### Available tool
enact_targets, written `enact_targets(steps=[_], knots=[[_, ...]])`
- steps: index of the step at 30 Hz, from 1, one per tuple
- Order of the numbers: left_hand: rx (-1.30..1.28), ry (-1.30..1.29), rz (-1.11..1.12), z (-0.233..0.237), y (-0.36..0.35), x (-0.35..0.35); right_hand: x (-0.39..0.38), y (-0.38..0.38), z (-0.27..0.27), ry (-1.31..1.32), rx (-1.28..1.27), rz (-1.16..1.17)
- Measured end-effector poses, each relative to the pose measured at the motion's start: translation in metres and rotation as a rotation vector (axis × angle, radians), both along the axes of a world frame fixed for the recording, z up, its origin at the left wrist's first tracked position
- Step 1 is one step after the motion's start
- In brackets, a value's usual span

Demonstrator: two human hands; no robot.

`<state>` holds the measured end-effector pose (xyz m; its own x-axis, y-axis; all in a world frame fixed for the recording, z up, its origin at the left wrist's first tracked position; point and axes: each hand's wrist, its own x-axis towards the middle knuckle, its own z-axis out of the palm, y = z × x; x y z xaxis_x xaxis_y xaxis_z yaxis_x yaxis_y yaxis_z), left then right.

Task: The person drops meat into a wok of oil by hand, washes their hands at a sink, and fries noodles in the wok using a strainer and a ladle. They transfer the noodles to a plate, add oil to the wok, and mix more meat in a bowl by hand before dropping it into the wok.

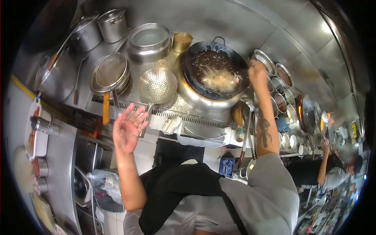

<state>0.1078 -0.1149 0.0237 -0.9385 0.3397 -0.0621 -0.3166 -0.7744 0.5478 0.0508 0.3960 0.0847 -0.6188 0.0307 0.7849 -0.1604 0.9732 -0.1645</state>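
My left hand is raised with its fingers spread and nothing in it, just in front of the counter edge and close to the handle of the perforated skimmer. Out over the right rim of the black wok, my right hand has its fingers curled together; what they hold, if anything, is too small to tell. Dark oil bubbles in the wok, with pale foaming food on the near side.
Strainers and a lidded pot stand left, a wide pot and a tin can behind. Bowls, a bamboo brush and ladles lie right. A co-worker stands far right. A plastic-lined bin is lower left.
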Motion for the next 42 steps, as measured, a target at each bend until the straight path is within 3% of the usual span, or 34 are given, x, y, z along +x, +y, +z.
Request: enact_targets(steps=[2, 4, 8, 13, 15, 23, 25, 31, 35, 42], knots=[[-0.025, -0.042, 0.136, -0.013, -0.019, 0.021, 0.023, -0.042, 0.045, 0.019, -0.21, 0.113], [0.006, -0.062, 0.177, -0.031, -0.032, 0.041, 0.037, -0.081, 0.064, 0.069, -0.221, 0.179], [0.071, -0.099, 0.368, -0.049, -0.072, 0.09, 0.045, -0.157, 0.049, -0.014, -0.232, 0.324], [0.013, -0.203, 0.633, -0.063, -0.126, 0.165, 0.016, -0.211, -0.02, -0.196, -0.236, 0.578], [0.022, -0.234, 0.754, -0.06, -0.154, 0.206, 0.028, -0.263, -0.031, -0.278, -0.368, 0.809], [0.103, -0.322, 1.428, -0.094, -0.287, 0.428, 0.099, -0.514, -0.047, -0.492, -0.169, 1.211], [0.011, -0.34, 1.651, -0.088, -0.307, 0.495, 0.127, -0.573, -0.056, -0.555, -0.136, 1.329], [0.142, -0.213, 2.056, -0.068, -0.324, 0.657, 0.22, -0.723, -0.062, -0.68, -0.035, 1.602], [0.166, -0.142, 2.177, -0.06, -0.313, 0.7, 0.267, -0.801, -0.071, -0.642, 0.048, 1.763], [0.26, -0.201, 2.229, -0.066, -0.303, 0.712, 0.351, -0.911, -0.075, -0.702, 0.039, 1.99]])
